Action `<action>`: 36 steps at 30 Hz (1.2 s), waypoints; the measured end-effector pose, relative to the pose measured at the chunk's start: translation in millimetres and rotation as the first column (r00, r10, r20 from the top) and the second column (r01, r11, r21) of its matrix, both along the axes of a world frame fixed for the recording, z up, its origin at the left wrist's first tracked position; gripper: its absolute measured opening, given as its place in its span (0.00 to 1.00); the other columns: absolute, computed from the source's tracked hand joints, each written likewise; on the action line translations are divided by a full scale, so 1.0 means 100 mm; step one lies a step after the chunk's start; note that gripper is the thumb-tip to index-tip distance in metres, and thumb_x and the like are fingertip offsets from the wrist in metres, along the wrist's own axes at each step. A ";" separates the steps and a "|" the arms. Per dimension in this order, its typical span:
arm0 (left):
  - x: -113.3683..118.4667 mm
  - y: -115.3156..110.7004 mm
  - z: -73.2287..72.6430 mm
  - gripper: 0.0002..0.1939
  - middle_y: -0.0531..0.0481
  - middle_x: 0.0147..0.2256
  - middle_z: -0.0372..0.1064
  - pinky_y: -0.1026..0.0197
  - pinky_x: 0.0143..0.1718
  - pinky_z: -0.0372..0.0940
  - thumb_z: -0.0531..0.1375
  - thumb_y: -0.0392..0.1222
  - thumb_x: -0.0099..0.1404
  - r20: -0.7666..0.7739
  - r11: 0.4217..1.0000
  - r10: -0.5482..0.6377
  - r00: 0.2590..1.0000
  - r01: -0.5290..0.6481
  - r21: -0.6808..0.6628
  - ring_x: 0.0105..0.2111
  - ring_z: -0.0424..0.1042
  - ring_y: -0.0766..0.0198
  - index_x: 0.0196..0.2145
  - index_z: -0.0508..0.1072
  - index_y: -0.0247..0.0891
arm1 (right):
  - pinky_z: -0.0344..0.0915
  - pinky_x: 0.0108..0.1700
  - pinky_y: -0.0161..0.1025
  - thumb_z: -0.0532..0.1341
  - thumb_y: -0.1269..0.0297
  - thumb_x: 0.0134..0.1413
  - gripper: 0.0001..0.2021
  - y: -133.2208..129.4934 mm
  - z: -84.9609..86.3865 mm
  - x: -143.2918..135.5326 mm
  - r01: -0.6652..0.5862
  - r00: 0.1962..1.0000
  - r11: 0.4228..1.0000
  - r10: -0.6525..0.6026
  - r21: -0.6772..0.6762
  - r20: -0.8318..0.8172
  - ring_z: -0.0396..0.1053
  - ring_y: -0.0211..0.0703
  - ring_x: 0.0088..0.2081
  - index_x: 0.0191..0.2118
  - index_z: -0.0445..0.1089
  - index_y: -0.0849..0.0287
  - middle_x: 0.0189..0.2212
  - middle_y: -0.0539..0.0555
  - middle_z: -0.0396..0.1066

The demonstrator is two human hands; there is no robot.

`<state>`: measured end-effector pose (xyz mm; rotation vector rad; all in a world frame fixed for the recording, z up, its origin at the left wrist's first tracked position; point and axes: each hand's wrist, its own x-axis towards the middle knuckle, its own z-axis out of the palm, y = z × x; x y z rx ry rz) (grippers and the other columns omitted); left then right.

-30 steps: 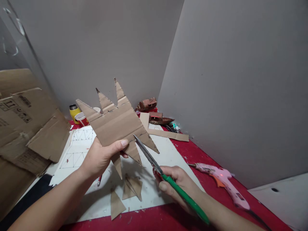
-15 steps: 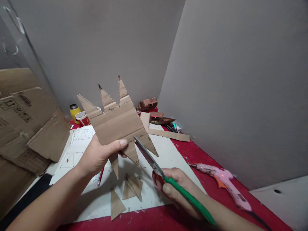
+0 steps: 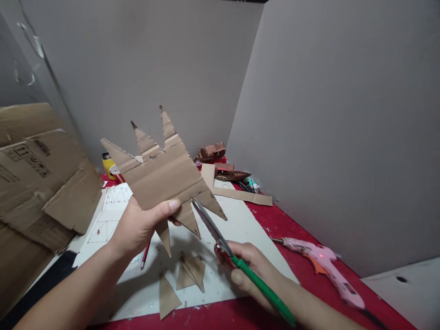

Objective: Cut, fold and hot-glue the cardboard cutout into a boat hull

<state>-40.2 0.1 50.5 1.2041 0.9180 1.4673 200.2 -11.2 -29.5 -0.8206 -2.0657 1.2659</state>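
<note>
My left hand (image 3: pixel 147 222) grips a piece of brown cardboard (image 3: pixel 156 172) by its lower edge, thumb across the front and fingers behind. Pointed spikes stick out from the top and bottom of the piece. In my right hand (image 3: pixel 247 266) is a pair of scissors (image 3: pixel 256 280) with green handles. The blade tips touch the cardboard at the notch between two lower spikes, and the blades look nearly closed. Beneath, cut cardboard triangles (image 3: pixel 168 298) lie on a white sheet (image 3: pixel 127 298).
A pink glue gun (image 3: pixel 325 263) with a red light lies at right on the red tabletop (image 3: pixel 288 247). Brown model boats (image 3: pixel 230 172) and a cardboard strip (image 3: pixel 244 196) sit at the back. Cardboard boxes (image 3: pixel 30 160) stand at left, near a yellow bottle (image 3: pixel 108 165) and drawn paper (image 3: pixel 103 229).
The spiked cardboard has tilted slightly to the left in my left hand. The scissor tips have shifted a little and stay at the notch. The whole view has moved slightly.
</note>
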 end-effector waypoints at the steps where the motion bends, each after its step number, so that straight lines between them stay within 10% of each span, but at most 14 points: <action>1: 0.02 0.00 0.01 0.20 0.48 0.33 0.77 0.61 0.39 0.74 0.70 0.38 0.52 0.042 0.999 0.032 0.999 -0.033 0.018 0.35 0.77 0.60 0.44 0.75 0.36 | 0.49 0.26 0.34 0.51 0.33 0.55 0.29 0.00 -0.01 0.00 0.006 1.000 1.000 -0.006 0.021 0.000 0.48 0.35 0.25 0.30 0.60 0.59 0.23 0.46 0.51; 8: 0.15 -0.05 -0.03 0.30 0.53 0.29 0.73 0.66 0.21 0.73 0.72 0.38 0.50 0.188 0.994 0.065 0.980 -0.046 -0.099 0.26 0.74 0.64 0.51 0.71 0.36 | 0.48 0.25 0.33 0.58 0.44 0.56 0.21 -0.01 -0.11 0.01 0.074 0.997 0.994 -0.071 0.084 -0.032 0.47 0.34 0.24 0.31 0.62 0.60 0.22 0.44 0.50; 30: 0.29 -0.09 -0.16 0.18 0.53 0.28 0.75 0.67 0.22 0.72 0.71 0.40 0.52 0.261 0.986 0.075 0.962 -0.033 -0.164 0.22 0.72 0.68 0.40 0.77 0.36 | 0.51 0.24 0.31 0.62 0.53 0.55 0.16 0.01 -0.15 -0.02 0.141 0.990 0.978 -0.134 0.152 -0.054 0.48 0.34 0.23 0.27 0.59 0.58 0.21 0.43 0.51; 33: 0.27 -0.07 -0.19 0.16 0.46 0.27 0.76 0.64 0.29 0.72 0.65 0.51 0.59 0.134 0.948 -0.183 0.974 0.211 -0.237 0.24 0.74 0.65 0.33 0.78 0.33 | 0.50 0.24 0.31 0.63 0.49 0.54 0.19 0.05 -0.07 0.04 0.200 0.979 0.965 -0.202 0.169 -0.010 0.48 0.33 0.22 0.26 0.59 0.58 0.20 0.43 0.51; 36: 0.24 -0.13 -0.17 0.23 0.40 0.29 0.78 0.60 0.31 0.71 0.61 0.58 0.61 -0.109 0.698 -0.670 0.734 0.574 -0.429 0.27 0.76 0.60 0.32 0.80 0.32 | 0.49 0.23 0.32 0.64 0.48 0.53 0.20 0.11 0.05 0.18 0.297 0.941 0.912 -0.330 0.284 0.075 0.48 0.33 0.22 0.25 0.58 0.57 0.19 0.43 0.50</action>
